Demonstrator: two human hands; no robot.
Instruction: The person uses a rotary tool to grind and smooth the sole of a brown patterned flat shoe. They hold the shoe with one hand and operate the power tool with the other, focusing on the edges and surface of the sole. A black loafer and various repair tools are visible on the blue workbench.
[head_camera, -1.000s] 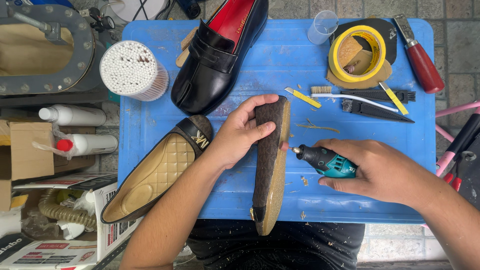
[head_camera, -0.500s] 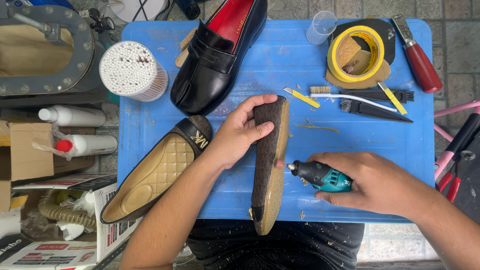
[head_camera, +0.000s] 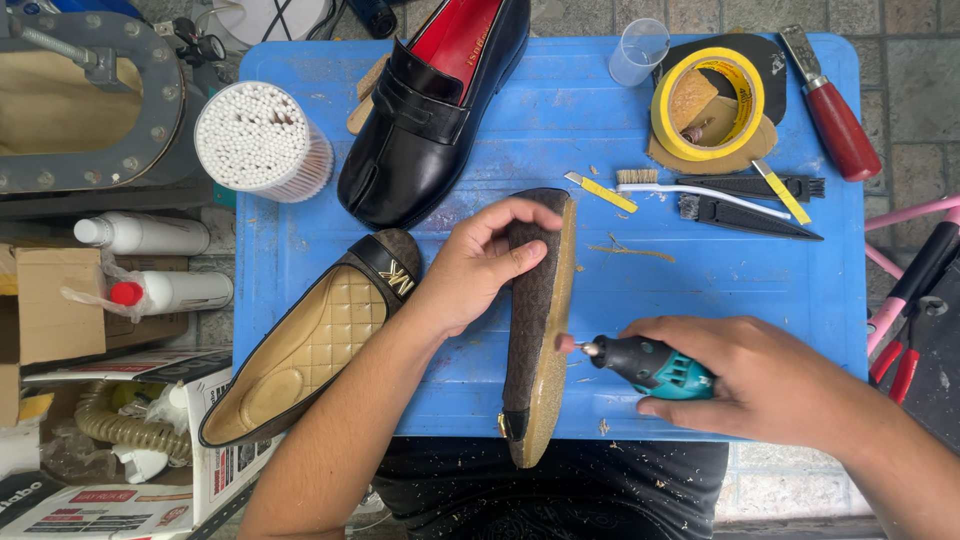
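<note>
My left hand (head_camera: 478, 265) grips a brown flat shoe (head_camera: 538, 330) turned on its side, tan sole facing right, over a blue table (head_camera: 700, 280). My right hand (head_camera: 770, 385) holds a teal and black rotary tool (head_camera: 645, 365), its small tip touching the edge of the sole about halfway along. The matching flat shoe (head_camera: 310, 345), with a quilted tan insole, lies at the left near my left forearm. A black loafer with red lining (head_camera: 430, 115) lies at the back.
A tub of white swabs (head_camera: 262, 140), a yellow tape roll (head_camera: 708, 105), a clear cup (head_camera: 638, 50), a red-handled knife (head_camera: 830, 110), brushes (head_camera: 730, 195) and yellow blades (head_camera: 600, 190) sit at the back. Two white bottles (head_camera: 150, 260) and boxes stand left of the table; pliers (head_camera: 900, 340) lie at the right.
My right hand has carried the rotary tool left and slightly down until its tip meets the sole's edge. My left hand and the shoe have stayed in place.
</note>
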